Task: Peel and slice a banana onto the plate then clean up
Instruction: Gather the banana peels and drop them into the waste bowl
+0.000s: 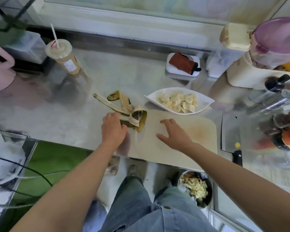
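A white leaf-shaped plate (206,100) at the back of the counter holds several banana slices (179,102). The banana peel (124,108) lies spread out left of the plate, partly over the left end of the cream cutting board (199,134). My left hand (113,128) grips the near end of the peel. My right hand (174,133) hovers flat over the middle of the board with fingers spread and nothing in it. A cleaver (230,131) with a black handle lies right of the board.
A plastic cup with a straw (64,56) stands back left, beside a pink appliance (0,71). A white box with a red pouch (182,66) sits at the back. Jars and containers (274,97) crowd the right. A waste bin (196,188) with scraps stands on the floor below.
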`<state>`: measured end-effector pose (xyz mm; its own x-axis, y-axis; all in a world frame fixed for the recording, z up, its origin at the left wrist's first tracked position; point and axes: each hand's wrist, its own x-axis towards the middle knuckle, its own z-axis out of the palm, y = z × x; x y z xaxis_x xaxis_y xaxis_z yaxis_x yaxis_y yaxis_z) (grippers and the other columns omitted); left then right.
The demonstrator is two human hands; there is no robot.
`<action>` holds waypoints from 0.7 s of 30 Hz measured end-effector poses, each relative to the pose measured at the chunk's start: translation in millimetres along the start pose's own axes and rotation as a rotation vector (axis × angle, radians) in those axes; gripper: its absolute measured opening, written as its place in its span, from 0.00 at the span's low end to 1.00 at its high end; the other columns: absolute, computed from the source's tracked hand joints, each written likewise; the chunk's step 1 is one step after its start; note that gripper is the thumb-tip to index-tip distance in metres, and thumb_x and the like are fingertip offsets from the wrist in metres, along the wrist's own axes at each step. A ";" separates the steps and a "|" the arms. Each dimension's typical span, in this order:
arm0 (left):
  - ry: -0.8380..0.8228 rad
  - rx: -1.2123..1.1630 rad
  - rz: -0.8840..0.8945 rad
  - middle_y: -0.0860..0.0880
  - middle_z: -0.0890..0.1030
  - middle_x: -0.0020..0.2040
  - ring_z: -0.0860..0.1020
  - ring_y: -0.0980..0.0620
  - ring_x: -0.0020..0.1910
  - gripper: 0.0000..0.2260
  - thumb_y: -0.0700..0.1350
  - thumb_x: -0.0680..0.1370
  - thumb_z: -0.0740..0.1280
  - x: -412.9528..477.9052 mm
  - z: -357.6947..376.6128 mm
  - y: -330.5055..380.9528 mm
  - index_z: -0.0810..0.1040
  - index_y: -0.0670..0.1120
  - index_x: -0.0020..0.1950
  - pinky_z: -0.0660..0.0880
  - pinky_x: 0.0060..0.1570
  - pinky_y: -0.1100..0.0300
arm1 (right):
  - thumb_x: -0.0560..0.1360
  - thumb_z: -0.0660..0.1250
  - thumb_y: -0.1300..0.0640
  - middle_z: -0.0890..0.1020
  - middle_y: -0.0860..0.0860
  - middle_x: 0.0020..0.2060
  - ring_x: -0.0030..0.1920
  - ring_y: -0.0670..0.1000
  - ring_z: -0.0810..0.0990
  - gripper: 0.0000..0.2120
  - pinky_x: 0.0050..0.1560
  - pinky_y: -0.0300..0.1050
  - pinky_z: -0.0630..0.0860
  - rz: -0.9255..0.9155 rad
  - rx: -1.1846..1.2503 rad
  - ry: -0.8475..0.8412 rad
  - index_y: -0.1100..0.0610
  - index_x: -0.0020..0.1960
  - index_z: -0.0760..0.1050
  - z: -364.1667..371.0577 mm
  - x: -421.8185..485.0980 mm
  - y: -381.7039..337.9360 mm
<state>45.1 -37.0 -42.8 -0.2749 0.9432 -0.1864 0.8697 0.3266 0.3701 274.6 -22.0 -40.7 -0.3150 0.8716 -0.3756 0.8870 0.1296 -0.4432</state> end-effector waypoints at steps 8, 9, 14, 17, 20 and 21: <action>-0.163 0.087 0.183 0.45 0.70 0.69 0.64 0.43 0.67 0.21 0.43 0.77 0.62 44.2 -6.5 -27.0 0.67 0.45 0.70 0.63 0.66 0.52 | 0.69 0.72 0.41 0.57 0.55 0.76 0.74 0.57 0.58 0.52 0.71 0.52 0.61 -0.051 0.074 -0.015 0.55 0.78 0.42 11.5 64.7 -69.9; -0.160 0.092 0.197 0.45 0.71 0.68 0.65 0.44 0.66 0.20 0.43 0.77 0.62 47.4 -7.0 -28.4 0.68 0.46 0.70 0.64 0.65 0.52 | 0.68 0.73 0.41 0.61 0.56 0.73 0.72 0.58 0.61 0.53 0.69 0.53 0.63 -0.016 0.018 -0.005 0.57 0.78 0.44 15.0 70.3 -73.8; -0.111 0.095 0.277 0.45 0.72 0.65 0.67 0.45 0.64 0.18 0.43 0.77 0.62 63.4 -12.7 -33.9 0.72 0.46 0.67 0.66 0.63 0.52 | 0.68 0.70 0.51 0.74 0.56 0.54 0.56 0.58 0.73 0.24 0.48 0.47 0.69 0.079 -0.047 0.067 0.59 0.59 0.68 27.1 84.6 -79.3; -0.045 0.113 0.401 0.46 0.65 0.73 0.60 0.45 0.72 0.23 0.40 0.75 0.63 77.5 -14.9 -29.9 0.68 0.46 0.70 0.62 0.67 0.50 | 0.70 0.68 0.54 0.72 0.55 0.49 0.50 0.58 0.74 0.16 0.43 0.46 0.66 0.031 0.078 -0.004 0.60 0.53 0.69 23.2 83.2 -79.2; -0.185 0.287 0.553 0.50 0.54 0.78 0.47 0.47 0.77 0.30 0.41 0.76 0.62 90.8 -13.0 -21.0 0.55 0.50 0.77 0.52 0.74 0.50 | 0.73 0.67 0.56 0.75 0.55 0.50 0.51 0.57 0.75 0.15 0.44 0.46 0.66 -0.026 0.134 -0.050 0.60 0.56 0.69 14.1 78.4 -77.9; -0.228 0.350 0.588 0.50 0.55 0.78 0.47 0.46 0.77 0.31 0.42 0.77 0.63 93.7 -11.7 -18.1 0.54 0.51 0.77 0.50 0.74 0.49 | 0.73 0.66 0.56 0.77 0.56 0.51 0.51 0.58 0.75 0.15 0.44 0.46 0.66 -0.028 0.146 -0.063 0.60 0.57 0.69 11.3 76.9 -77.0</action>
<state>-1.2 46.1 -56.3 0.3379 0.9087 -0.2453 0.9385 -0.3055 0.1609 178.3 29.7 -44.7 -0.3634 0.8368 -0.4096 0.8206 0.0794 -0.5660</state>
